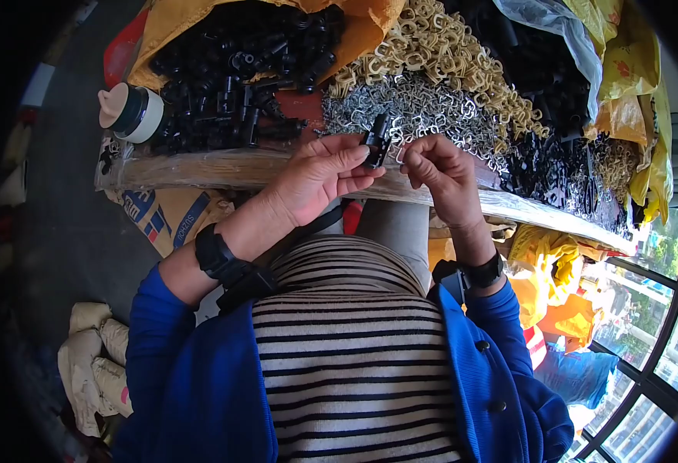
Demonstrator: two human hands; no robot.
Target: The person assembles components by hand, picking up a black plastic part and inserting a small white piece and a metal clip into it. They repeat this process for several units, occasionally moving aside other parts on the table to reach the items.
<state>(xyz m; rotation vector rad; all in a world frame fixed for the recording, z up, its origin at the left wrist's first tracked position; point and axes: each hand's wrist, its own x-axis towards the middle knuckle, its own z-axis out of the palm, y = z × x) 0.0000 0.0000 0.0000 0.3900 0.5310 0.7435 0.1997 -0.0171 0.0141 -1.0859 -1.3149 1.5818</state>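
A black plastic fitting (378,139) is held over the near edge of the table (200,169) by the left hand (319,177). Just beside it, the right hand (448,176) has its fingertips bunched together; whether they grip anything cannot be told. Silver metal clips (424,104) lie beyond, then beige U-shaped clips (443,46).

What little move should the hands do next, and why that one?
Probably bring the right hand a tiny bit left, to the black part. The left hand holds that part, and the right hand's curled fingers are just beside it, with small silver clips piled behind. Whether those fingers pinch a clip is too small to tell.
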